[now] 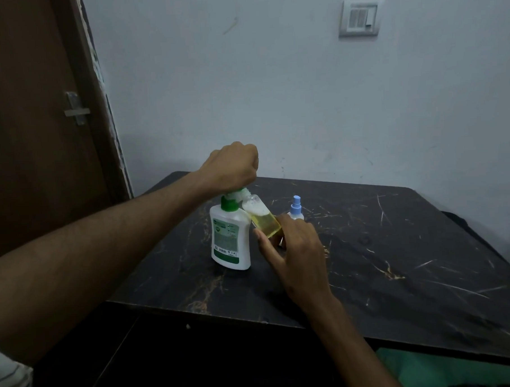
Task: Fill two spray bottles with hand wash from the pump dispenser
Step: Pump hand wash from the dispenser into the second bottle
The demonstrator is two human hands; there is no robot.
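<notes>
Pale wall (272, 75), brown door (32, 130), dark marbled table (397, 260), pump dispenser (229, 238)

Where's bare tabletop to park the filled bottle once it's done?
Free: the right half of the table, between the capped spray bottle and the right edge, and the front strip before the pump dispenser. Crowded: the left-centre, where the left hand presses the pump and the right hand tilts the open bottle under the nozzle.

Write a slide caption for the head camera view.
Left hand presses the dispenser pump while right hand holds a tilted open bottle under its spout; capped bottle waits behind.
</notes>
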